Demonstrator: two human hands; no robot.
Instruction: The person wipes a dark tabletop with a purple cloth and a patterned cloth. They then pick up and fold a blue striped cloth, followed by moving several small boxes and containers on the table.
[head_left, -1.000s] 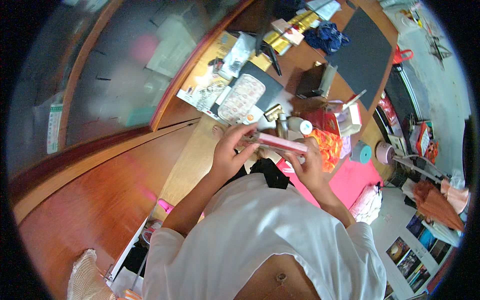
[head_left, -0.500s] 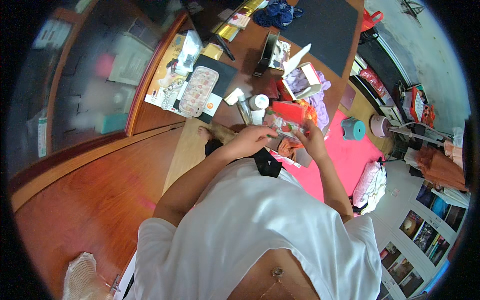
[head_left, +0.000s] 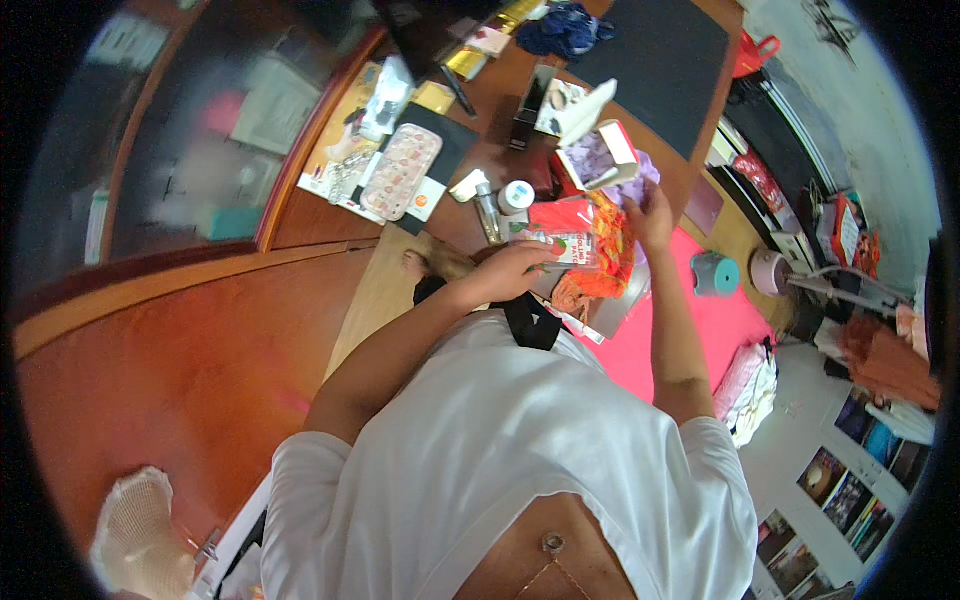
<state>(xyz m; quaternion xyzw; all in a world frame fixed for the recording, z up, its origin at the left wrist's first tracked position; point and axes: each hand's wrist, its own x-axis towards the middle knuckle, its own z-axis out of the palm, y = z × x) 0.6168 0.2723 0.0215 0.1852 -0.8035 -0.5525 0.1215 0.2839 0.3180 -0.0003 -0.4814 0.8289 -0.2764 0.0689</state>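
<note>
Reddish-brown wood, the cluttered desk (head_left: 495,100) spreads before me. My left hand (head_left: 508,270) is clamped on a flat, rectangular red-and-clear packet (head_left: 562,218), beside a crumpled bright orange cloth (head_left: 612,262). My right hand (head_left: 652,215) is at a soft lavender cloth (head_left: 645,168); whether it grips that, I cannot tell.

A flat, rectangular packet (head_left: 563,222), its far part plain red and its near part pale with red and green print, is held face up at its near left corner, overlapping an orange cloth (head_left: 612,250) in view. A light purple cloth (head_left: 646,166) lies crumpled in soft folds on the worktop (head_left: 668,128), just beside an open white box (head_left: 626,152).
</note>
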